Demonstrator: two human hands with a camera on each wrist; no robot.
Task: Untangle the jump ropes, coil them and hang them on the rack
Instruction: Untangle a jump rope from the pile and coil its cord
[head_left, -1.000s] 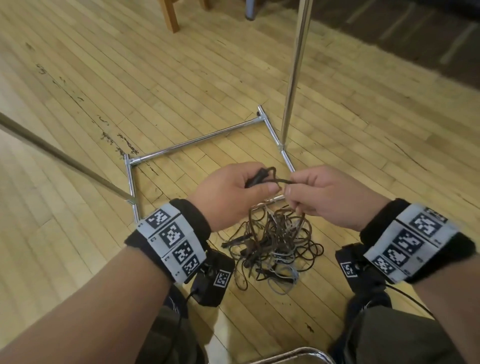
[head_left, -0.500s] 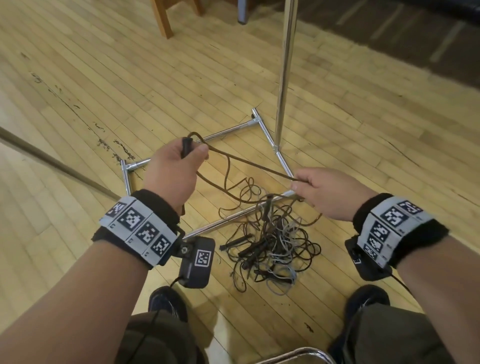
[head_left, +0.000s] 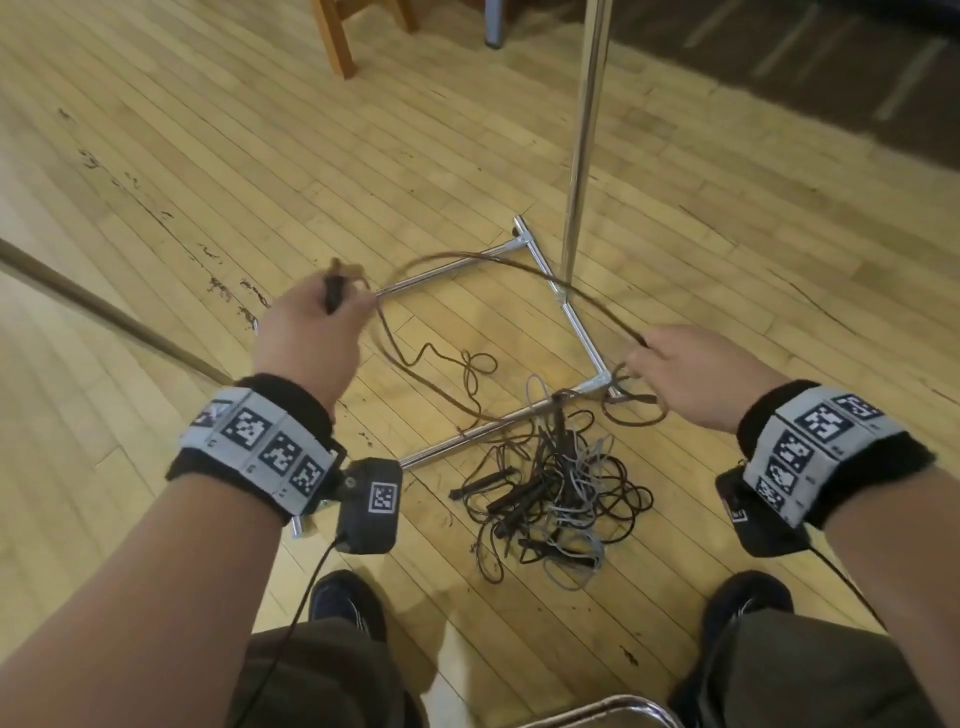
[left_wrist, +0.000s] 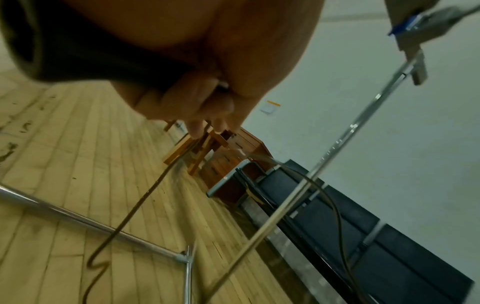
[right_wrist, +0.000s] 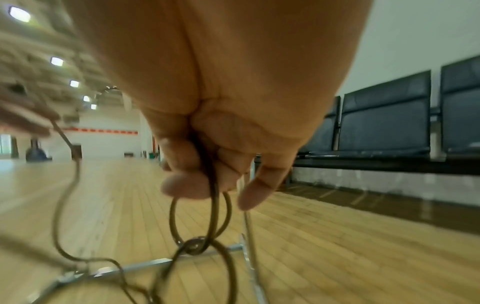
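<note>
A brown jump rope (head_left: 483, 260) arcs between my hands above the rack's chrome base frame (head_left: 441, 273). My left hand (head_left: 311, 332) grips its black handle (head_left: 332, 293), raised at the left. My right hand (head_left: 685, 369) pinches the rope farther along, near the frame's right corner; small loops hang below its fingers (right_wrist: 187, 185). The rope's slack trails over the floor to the tangled pile of black, brown and grey ropes (head_left: 561, 483) in front of my feet. The rack's upright pole (head_left: 582, 130) rises behind the rope.
A wooden chair leg (head_left: 335, 36) stands at the back, dark seats (right_wrist: 384, 115) line the wall on the right. A long brown rod (head_left: 104, 312) slants across the floor at left. A chrome chair edge (head_left: 597, 714) sits at the bottom, between my shoes (head_left: 345, 603).
My hands have drawn apart: the left carried the handle up and to the left, the right moved right. A long stretch of brown rope has come out of the pile.
</note>
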